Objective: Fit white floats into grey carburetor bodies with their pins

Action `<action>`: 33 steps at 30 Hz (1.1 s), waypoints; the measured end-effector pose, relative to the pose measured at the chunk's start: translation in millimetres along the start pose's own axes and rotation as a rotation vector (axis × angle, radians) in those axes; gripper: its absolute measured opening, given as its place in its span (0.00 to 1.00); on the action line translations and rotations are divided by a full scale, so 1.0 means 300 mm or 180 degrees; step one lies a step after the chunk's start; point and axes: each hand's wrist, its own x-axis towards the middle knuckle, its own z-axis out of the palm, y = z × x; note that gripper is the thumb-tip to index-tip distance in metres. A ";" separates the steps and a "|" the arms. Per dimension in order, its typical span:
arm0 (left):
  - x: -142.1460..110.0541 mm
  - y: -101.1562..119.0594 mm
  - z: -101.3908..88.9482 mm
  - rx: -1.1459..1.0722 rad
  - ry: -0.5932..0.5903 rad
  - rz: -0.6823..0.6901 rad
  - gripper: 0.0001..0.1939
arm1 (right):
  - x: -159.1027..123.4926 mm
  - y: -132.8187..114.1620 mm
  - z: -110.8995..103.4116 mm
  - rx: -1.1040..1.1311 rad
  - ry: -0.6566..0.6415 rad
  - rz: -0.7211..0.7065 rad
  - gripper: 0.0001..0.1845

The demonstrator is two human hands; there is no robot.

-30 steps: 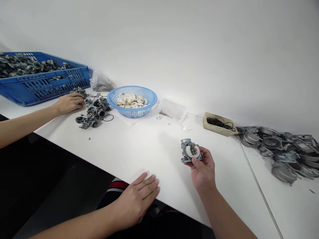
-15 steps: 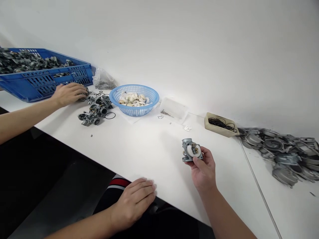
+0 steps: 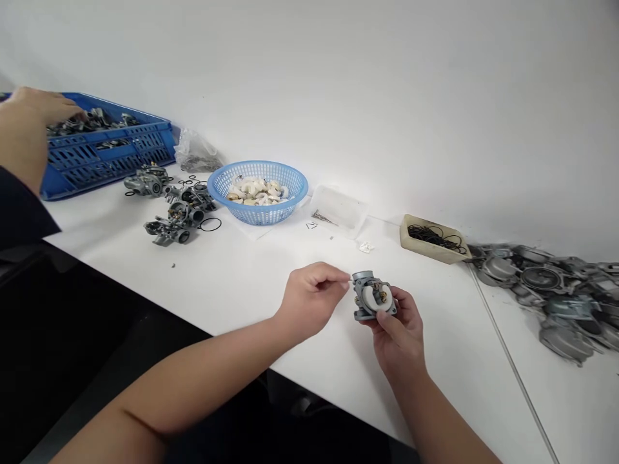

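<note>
— White wall, white desk [image 3: 232, 283]. What's at your far left?

— A co-worker's hand [image 3: 41, 106], with a dark sleeve [image 3: 19, 206] below it, reaches over a blue crate [image 3: 109, 161] of grey metal parts [image 3: 94, 125]. Just right of the crate, a clear plastic bag [image 3: 197, 153] of small parts sits against the wall.

— And on the desk in front of that?

— You've got a loose group of carburetors [image 3: 181, 216], with a black O-ring [image 3: 211, 224] lying just beside them. Next comes a blue basket [image 3: 258, 196] full of white floats [image 3: 256, 191], then a clear tray [image 3: 337, 209] with thin pins [image 3: 323, 218] in it.

— Where are your hands?

— Your right hand [image 3: 399, 335] holds a carburetor [image 3: 372, 296] up over the desk, white float facing you. Your right fingers [image 3: 406, 303] curl around its back, and your thumb presses on the front. Your left hand [image 3: 312, 299] is right beside it, its fingers [image 3: 336, 272] pinched narrow, tips just off the carburetor's left side. You can't tell whether anything tiny sits between them.

— What's past that?

— A beige tray [image 3: 432, 238] of black O-rings [image 3: 435, 236] stands against the wall. Beyond it, a heap of grey metal covers [image 3: 541, 290] spreads to the right edge of your view.
</note>
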 end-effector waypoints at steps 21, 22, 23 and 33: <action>0.039 -0.049 0.038 -0.0637 -0.0473 -0.0039 0.04 | -0.027 -0.038 0.027 0.0176 -0.0190 0.0389 0.20; 0.039 -0.048 0.037 -0.0619 -0.0467 -0.0055 0.04 | -0.025 -0.036 0.023 0.0165 -0.0192 0.0385 0.20; 0.039 -0.048 0.037 -0.0597 -0.0455 -0.0061 0.04 | -0.023 -0.033 0.019 0.0152 -0.0204 0.0376 0.19; 0.033 -0.055 0.043 -0.0732 -0.0369 0.0064 0.05 | -0.019 -0.017 0.004 0.0072 -0.0237 0.0204 0.20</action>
